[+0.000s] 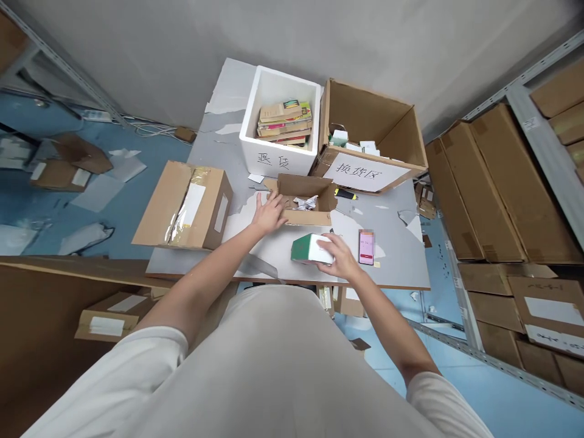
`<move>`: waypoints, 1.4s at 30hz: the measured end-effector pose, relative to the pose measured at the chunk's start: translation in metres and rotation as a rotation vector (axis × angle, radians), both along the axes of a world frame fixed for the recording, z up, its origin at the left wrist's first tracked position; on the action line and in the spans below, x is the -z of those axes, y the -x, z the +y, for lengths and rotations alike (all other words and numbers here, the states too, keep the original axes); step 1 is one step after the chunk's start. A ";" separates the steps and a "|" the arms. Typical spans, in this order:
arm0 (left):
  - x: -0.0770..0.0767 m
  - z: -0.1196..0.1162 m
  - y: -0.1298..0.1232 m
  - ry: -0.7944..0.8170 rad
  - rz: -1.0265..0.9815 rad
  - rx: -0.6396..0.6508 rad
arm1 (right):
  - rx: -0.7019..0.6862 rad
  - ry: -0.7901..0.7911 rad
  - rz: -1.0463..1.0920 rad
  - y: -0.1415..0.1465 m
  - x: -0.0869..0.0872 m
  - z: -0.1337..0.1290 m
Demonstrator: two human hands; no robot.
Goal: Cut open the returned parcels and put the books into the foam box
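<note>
My right hand (336, 257) is closed round the white end of a small green and white box (303, 249), just above the table's front part. My left hand (270, 213) rests with its fingers spread on the left edge of an opened brown cardboard box (306, 218). Crumpled white paper (305, 203) lies inside that carton. The green and white box is in front of the carton, towards my body. To its right a phone (366, 247) with a lit pink screen lies on the table. A yellow and black utility knife (345, 194) is just right of the carton.
Behind the carton stand a white foam box (279, 157) holding books (285, 125) and a large cardboard box (387, 158) with small boxes in it. An opened carton (201, 210) sits at the table's left. Stacked cartons (474, 188) fill the right-hand shelf.
</note>
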State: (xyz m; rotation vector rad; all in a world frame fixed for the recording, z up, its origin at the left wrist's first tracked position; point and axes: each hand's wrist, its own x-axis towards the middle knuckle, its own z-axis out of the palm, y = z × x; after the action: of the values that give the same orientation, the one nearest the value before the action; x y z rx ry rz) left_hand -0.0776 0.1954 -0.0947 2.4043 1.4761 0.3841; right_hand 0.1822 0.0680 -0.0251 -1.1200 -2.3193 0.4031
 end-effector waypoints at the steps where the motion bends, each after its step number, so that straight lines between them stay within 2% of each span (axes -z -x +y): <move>1: -0.002 -0.006 0.001 -0.010 -0.033 0.000 | 0.012 0.043 -0.012 0.007 0.018 -0.001; 3: -0.005 -0.026 0.003 -0.035 -0.110 -0.004 | 0.013 0.117 -0.039 0.018 0.047 -0.001; 6: -0.004 -0.070 0.009 -0.024 -0.247 0.024 | -0.014 0.189 -0.046 0.028 0.070 0.001; 9: 0.005 -0.111 0.011 0.153 -0.360 0.095 | -0.034 0.258 -0.023 0.033 0.073 0.004; 11: 0.014 -0.122 0.007 0.272 -0.426 0.088 | -0.083 0.320 -0.015 0.034 0.068 0.008; 14: 0.027 -0.116 -0.003 0.357 -0.542 0.033 | -0.142 0.387 -0.003 0.031 0.057 0.016; 17: 0.038 -0.102 -0.010 0.388 -0.621 0.027 | -0.102 0.411 -0.014 0.024 0.048 0.022; 20: 0.043 -0.096 -0.011 0.384 -0.626 0.046 | -0.067 0.424 -0.130 0.018 0.042 0.023; 27: 0.039 -0.099 -0.009 0.388 -0.565 0.054 | -0.110 0.280 -0.450 0.027 0.025 0.017; 36: 0.033 -0.099 -0.010 0.379 -0.546 0.068 | -0.176 0.189 -0.580 0.031 0.020 0.022; 42: 0.035 -0.097 -0.009 0.382 -0.520 0.075 | -0.203 0.204 -0.622 0.035 0.020 0.017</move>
State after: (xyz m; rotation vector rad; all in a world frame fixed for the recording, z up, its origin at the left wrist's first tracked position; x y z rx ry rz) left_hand -0.0689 0.0981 -0.1293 1.8675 1.1038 0.5939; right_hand 0.1470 0.0854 -0.0449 -1.2391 -3.0086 0.4142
